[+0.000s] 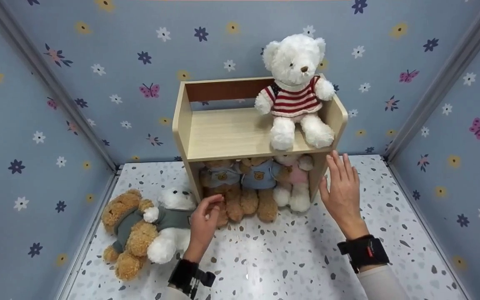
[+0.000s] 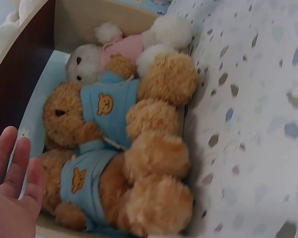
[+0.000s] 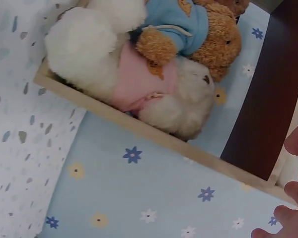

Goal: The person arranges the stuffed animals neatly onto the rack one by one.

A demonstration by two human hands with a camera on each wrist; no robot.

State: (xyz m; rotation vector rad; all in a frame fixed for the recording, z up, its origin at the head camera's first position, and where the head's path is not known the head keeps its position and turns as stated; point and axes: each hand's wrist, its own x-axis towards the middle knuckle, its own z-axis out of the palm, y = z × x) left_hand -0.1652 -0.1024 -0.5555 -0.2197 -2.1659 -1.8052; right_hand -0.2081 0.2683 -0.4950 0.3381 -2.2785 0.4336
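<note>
My left hand (image 1: 204,223) is in front of the shelf's lower left corner, fingers loosely bent and holding nothing; the left wrist view shows the fingers (image 2: 21,166) apart from the bears. Beside the shelf's right side, my right hand (image 1: 342,193) has its fingers extended; whether it touches the wood I cannot tell. On the top board of the wooden shelf (image 1: 227,131) sits a white teddy bear (image 1: 296,93) in a striped sweater. Two brown teddy bears (image 1: 258,179) in blue tops and a white plush toy (image 3: 144,82) in pink sit side by side in the lower compartment.
Left of the shelf, a brown teddy bear (image 1: 129,229) and a white teddy bear (image 1: 173,221), both in grey-green tops, lie together on the speckled floor (image 1: 265,258). Flower-patterned walls (image 1: 123,62) enclose the back and both sides.
</note>
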